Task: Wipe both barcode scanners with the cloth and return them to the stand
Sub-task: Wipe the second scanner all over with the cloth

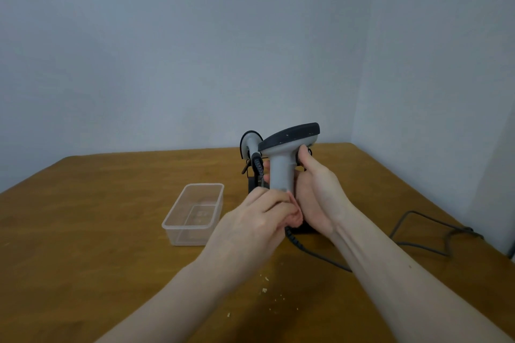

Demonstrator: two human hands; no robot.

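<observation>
Grey scanner [281, 167] with dark head held upright in front of the stand [255, 185], above the wooden table [97, 203]. Right hand [312, 192] wraps the handle from the right side: thumb up near the head, fingertips showing round the far left edge of the handle. Left hand [264, 217] sits at the base of the handle, fingers curled in tight; they appear to pinch the handle's lower end or the cord there, but exactly what they grip cannot be told. No cloth is identifiable in either hand. Second scanner [250, 145] rests on the stand, just behind and left of the held one, partly hidden by it; its coiled cord [258, 166] hangs down beside the stand. A dark cable [418, 216] runs from below the hands across the table to the right of the stand. Clear plastic container [195, 213] sits on the table to the left of the stand, near the left hand. Small pale crumbs [264, 289] lie on the table, nearer the viewer than the stand, between the forearms.
</observation>
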